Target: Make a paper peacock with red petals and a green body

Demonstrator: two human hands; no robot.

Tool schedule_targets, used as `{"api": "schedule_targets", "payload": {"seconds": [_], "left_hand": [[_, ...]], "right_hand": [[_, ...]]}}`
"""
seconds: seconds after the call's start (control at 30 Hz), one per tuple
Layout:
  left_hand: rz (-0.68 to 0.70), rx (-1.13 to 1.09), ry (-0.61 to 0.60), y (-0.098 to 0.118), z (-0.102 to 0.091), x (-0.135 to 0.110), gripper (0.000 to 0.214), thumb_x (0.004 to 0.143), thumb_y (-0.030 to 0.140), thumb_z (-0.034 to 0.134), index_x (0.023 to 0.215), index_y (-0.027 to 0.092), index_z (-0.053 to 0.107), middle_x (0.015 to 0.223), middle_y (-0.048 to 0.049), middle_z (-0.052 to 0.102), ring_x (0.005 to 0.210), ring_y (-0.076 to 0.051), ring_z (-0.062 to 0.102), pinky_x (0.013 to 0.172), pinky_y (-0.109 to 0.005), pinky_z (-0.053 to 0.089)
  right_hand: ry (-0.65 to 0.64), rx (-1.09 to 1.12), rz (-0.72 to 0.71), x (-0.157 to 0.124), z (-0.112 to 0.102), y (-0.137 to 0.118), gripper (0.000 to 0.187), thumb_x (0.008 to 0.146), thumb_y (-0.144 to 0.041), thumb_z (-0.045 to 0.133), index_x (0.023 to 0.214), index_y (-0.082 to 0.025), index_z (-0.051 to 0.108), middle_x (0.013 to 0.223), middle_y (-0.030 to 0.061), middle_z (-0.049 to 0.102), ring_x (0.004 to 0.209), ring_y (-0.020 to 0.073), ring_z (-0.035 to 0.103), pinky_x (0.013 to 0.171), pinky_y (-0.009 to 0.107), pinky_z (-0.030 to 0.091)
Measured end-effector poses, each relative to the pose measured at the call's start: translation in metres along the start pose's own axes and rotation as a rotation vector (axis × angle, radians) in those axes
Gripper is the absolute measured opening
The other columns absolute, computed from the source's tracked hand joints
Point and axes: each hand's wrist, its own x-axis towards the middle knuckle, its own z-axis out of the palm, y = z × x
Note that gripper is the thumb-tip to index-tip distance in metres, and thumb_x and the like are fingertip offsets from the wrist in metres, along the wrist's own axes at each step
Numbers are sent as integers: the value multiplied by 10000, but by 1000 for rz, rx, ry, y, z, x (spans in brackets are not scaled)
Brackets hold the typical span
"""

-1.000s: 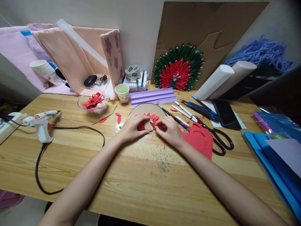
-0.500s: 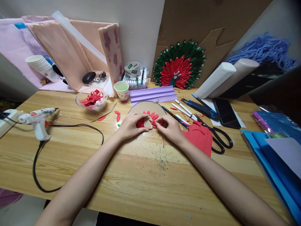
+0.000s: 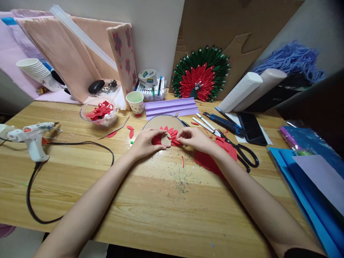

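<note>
Red paper petals (image 3: 170, 131) already fan 12-to-3 o'clock, cardboard middle (image 3: 165, 141) bare tho, left hand (image 3: 145, 143) gripping it, right hand (image 3: 197, 139) pinching petals.

Your desk (image 3: 150, 215) is smooth, grained wood with a soft sheen. The red petals (image 3: 173, 133) before you look like matt, creased paper; the pale piece (image 3: 166, 140) beside them is smooth, dull card. At left, your glue gun (image 3: 34, 140) is smooth white plastic. At right, your phone (image 3: 252, 129) looks glossy; on the far side, the purple sheet (image 3: 170, 108) is ridged, matt crepe paper.
</note>
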Motion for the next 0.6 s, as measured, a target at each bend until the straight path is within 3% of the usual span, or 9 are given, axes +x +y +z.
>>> {"api": "schedule_targets", "payload": {"seconds": [0.27, 0.6], "left_hand": [[-12, 9, -8, 0, 0, 0, 505, 709, 431, 720, 1159, 236, 598, 990, -55, 652, 894, -187, 583, 795, -325, 447], [-4, -5, 1, -1, 1, -1, 503, 707, 420, 726, 1159, 237, 603, 1003, -62, 649, 899, -186, 584, 805, -332, 449]], "right_hand": [[-39, -300, -24, 8, 3, -16, 95, 731, -138, 555, 733, -183, 638, 737, 45, 683, 665, 155, 613, 618, 279, 466], [-69, -362, -49, 10, 1, -24, 96, 726, -113, 559, 751, -170, 632, 673, 27, 667, 615, 140, 597, 575, 264, 435]]}}
